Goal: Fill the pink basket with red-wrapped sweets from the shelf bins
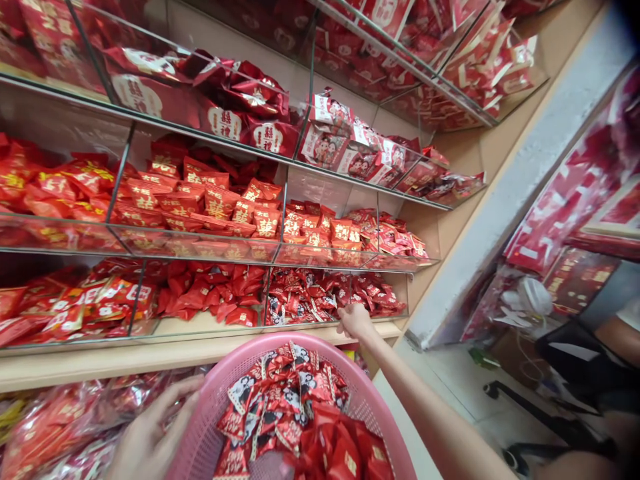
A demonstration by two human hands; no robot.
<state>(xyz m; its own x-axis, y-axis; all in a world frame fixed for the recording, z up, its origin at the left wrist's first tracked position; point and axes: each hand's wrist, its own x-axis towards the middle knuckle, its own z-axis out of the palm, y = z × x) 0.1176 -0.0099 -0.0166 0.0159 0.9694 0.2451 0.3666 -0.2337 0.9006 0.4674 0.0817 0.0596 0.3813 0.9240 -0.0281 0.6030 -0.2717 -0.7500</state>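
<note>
A pink perforated plastic basket stands before me. In it lie red candy packets with black-and-white figures and plain shiny red packets. Along the basket's left outer side is my left hand, slightly blurred, its fingers stretched out and apart. My right hand reaches past the far rim to the front glass edge of the lowest shelf bin. Its fingers are curled together; what is in them, if anything, is hidden. Just beyond lie similar small red packets in that bin.
Glass-fronted shelves with red packets rise ahead. Clear bags of red goods lie below the wooden ledge. At right are a wall edge, a wheeled chair base and part of another person.
</note>
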